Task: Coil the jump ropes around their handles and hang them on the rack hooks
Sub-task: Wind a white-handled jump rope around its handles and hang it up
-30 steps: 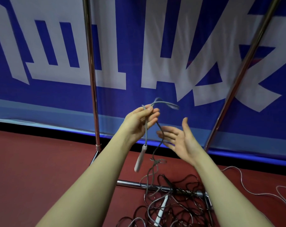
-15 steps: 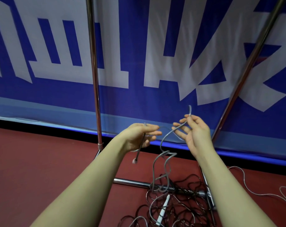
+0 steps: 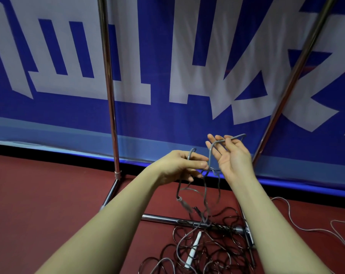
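Grey jump rope (image 3: 208, 175) is pinched by left hand (image 3: 179, 168) and draped over the loosely spread fingers of right hand (image 3: 232, 157). Its handle (image 3: 184, 204) dangles below the left hand, nearer it, long axis near vertical. Remaining ropes (image 3: 203, 252) are tangled on the floor.

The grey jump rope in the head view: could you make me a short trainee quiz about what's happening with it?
1. True or false: the grey jump rope runs between both hands.
2. Which hand has the rope draped over straight, spread fingers?
A. left hand
B. right hand
3. Fill in: the white handle lies on the floor among a tangle of dark ____.

Key
1. True. The left hand pinches a loop; the rope carries on over the right hand's fingers.
2. B.
3. ropes, heaped by the rack's base bar.
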